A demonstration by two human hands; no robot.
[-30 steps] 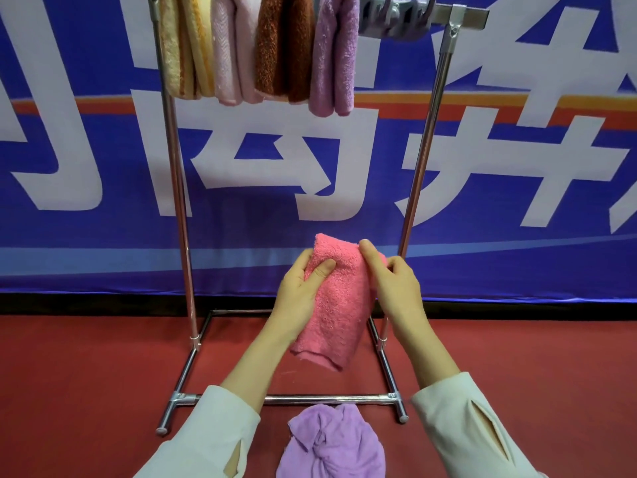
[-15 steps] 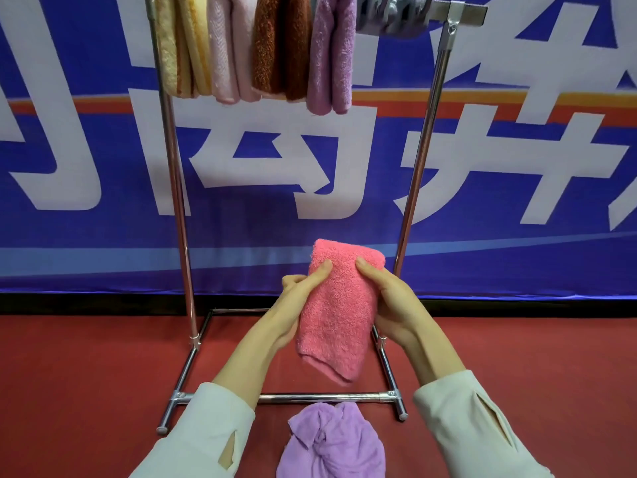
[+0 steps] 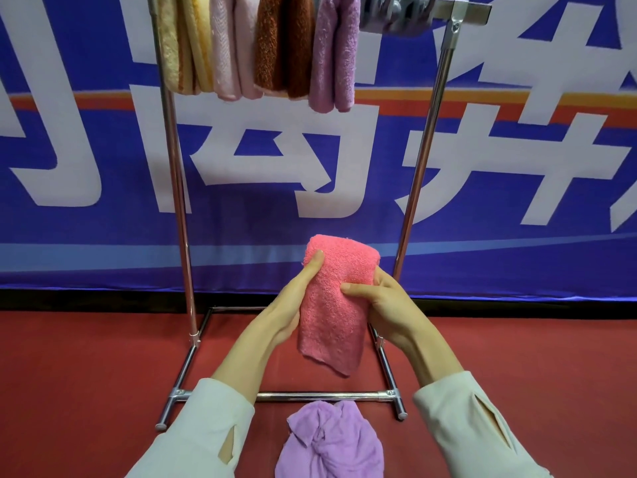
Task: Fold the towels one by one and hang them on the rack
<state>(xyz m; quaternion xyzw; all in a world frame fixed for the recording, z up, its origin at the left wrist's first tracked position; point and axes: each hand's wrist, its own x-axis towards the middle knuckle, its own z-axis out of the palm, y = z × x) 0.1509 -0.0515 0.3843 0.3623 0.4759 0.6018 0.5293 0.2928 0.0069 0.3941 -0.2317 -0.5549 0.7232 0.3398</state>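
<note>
Left hand: the left hand (image 3: 286, 310) reaches up and forward from a pale sleeve (image 3: 206, 429), palm turned inward; its thumb lies stretched up along the near face of the pink towel (image 3: 336, 305), the other fingers hidden behind the cloth, so it is closed around the towel's left edge.
Right hand: the right hand (image 3: 382, 303) comes in from the opposite side, thumb pressed flat across the towel's front at mid height and fingers curled round the right edge, also gripping the towel.
Pink towel, place: held in the air between the two hands, above the red floor (image 3: 86, 374) and in front of the rack (image 3: 418, 167).
Pink towel, direction: long axis roughly upright, leaning slightly; the rounded folded end points up past the fingertips, the loose end hangs below the hands with one corner lowest.
Pink towel, look: coral-pink terry, folded into a narrow thick strip, nubbly surface.
Purple towel: a purple towel (image 3: 331, 443) lies bunched on the floor below the hands, nearer the person, just past the rack's front foot bar.
Hung towels: high above the hands, four folded towels (image 3: 262, 46) hang side by side on the top bar: yellow, pale pink, rust brown, lilac.
Backdrop: a blue banner (image 3: 517, 236) with large white characters beyond the hands.
</note>
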